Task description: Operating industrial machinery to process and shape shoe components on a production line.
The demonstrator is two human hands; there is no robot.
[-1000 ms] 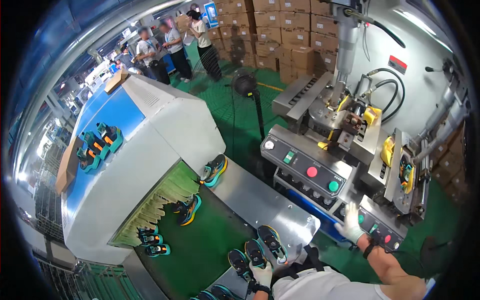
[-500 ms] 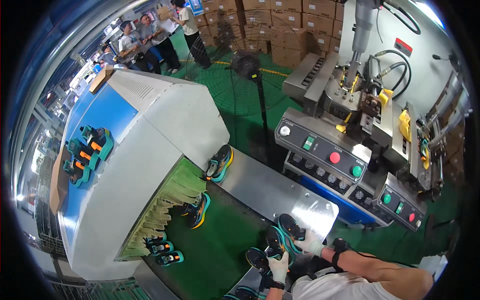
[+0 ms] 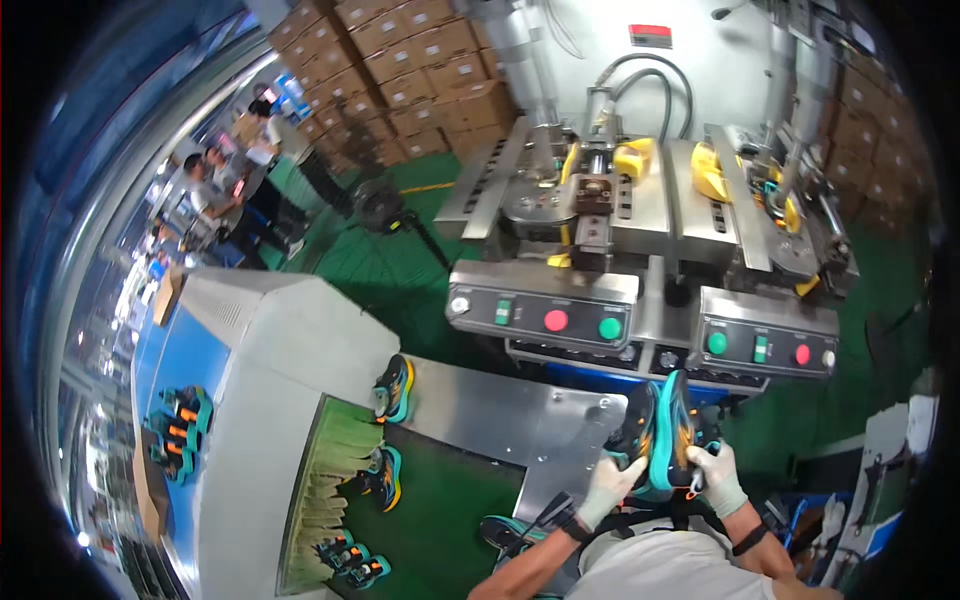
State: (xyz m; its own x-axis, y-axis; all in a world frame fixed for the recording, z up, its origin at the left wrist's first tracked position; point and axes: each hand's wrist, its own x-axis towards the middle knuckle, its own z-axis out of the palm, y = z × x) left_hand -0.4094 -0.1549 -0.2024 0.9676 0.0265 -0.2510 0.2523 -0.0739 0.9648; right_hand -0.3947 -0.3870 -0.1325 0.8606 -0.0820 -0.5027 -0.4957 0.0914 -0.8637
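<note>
In front of my body I hold up a pair of black sneakers with teal soles and orange accents, their soles side by side. My left hand (image 3: 609,486), in a white glove, is closed around the left sneaker (image 3: 632,428). The right sneaker (image 3: 684,425) is gripped in my gloved right hand (image 3: 717,481), with the fingers partly hidden by the shoe. Beside my left forearm, another dark sneaker (image 3: 500,532) lies lower down, partly covered by the arm.
A metal ledge (image 3: 470,395) carries a sneaker (image 3: 395,388) at its far left. More sneakers (image 3: 352,560) lie on the green conveyor belt (image 3: 440,475) by a bristle-curtained machine opening. Ahead stands a two-station press with control panels (image 3: 545,312). Co-workers (image 3: 225,195) stand far left.
My view has swung right, toward the press. Both hands have lifted the two sneakers up from beside the other shoes and brought them together in front of me.
</note>
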